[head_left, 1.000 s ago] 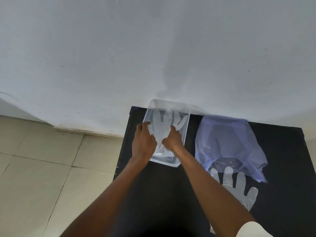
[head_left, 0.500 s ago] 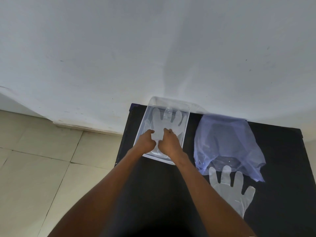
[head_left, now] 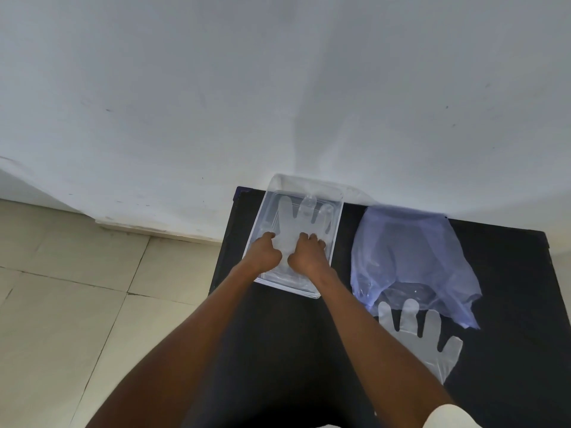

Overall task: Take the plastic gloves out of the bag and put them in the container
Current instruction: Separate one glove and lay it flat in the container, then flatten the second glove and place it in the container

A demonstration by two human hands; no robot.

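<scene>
Both hands (head_left: 289, 256) press glove (head_left: 296, 220) inside container (head_left: 338, 223).

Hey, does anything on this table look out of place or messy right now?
One plastic glove lies loose on the black table, partly tucked under the crumpled bag, not yet in the container. Both hands, left hand and right hand, press another glove flat inside it. Nothing looks spilled or damaged.

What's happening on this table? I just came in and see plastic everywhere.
A person is moving plastic gloves from a bag into a container. Both hands, left hand and right hand, press a glove flat inside the clear container. Another glove lies on the black table, sticking out of the bluish bag.
</scene>
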